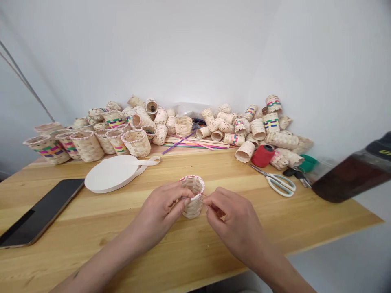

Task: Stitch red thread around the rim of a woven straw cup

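Observation:
A small woven basket (193, 209) stands upright on the wooden table, its rim wrapped in white tape with red thread across it. My left hand (168, 201) grips the near left part of that rim between thumb and fingers. Just right of the basket, my right hand (227, 207) is closed in a pinch at the rim's height. Something thin, looking like a needle or the end of the red thread, runs from its fingertips to the rim; which one is too small to tell.
A roll of white tape (111, 173) and a phone (39, 211) lie to the left. Scissors (276, 183), a red thread spool (262, 156) and a dark bottle (351, 171) are at the right. Several woven baskets (136, 143) and coloured strips (195, 140) line the back by the wall.

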Demonstrator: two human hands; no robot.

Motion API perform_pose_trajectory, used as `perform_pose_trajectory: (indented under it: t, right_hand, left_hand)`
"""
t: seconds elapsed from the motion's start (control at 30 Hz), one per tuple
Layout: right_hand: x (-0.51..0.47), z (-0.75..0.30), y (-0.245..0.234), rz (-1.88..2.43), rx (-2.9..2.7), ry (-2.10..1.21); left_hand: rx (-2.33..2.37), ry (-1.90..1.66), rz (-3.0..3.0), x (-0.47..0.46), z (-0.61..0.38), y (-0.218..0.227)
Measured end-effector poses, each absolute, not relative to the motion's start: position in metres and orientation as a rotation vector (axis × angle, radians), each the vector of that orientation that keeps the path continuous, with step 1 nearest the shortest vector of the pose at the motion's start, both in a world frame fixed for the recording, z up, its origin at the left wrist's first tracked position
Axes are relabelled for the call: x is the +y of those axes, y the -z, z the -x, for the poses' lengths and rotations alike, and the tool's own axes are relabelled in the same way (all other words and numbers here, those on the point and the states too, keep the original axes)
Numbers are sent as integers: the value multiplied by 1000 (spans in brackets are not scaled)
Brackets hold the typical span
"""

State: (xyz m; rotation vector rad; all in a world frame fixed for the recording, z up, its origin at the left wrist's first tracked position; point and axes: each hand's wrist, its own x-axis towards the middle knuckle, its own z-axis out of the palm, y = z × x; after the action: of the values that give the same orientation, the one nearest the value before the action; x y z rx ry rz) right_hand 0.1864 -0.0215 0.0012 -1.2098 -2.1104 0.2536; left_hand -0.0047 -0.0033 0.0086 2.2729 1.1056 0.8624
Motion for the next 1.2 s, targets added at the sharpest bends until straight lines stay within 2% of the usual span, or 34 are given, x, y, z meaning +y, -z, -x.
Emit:
perform_pose_trajectory:
  t: [0.53,0.83,1.0,1.2]
  right_hand:
    - [-25,-174,6,1299,-1968,-262]
    - [-27,-186,0,1255,-1865,-680]
    - [-24,-177,3,1273,-1863,-566]
    - [-2,-199,-22,1212,-2114,-241]
  left_hand:
    - [1125,-1082,-2495,-11,-4,0]
    - [1095,-1111,-2469,-8,-2,3]
    - [1068,-1100,-2486,-10,-4,4]
    - [979,-1086,-2480,-10,-4,5]
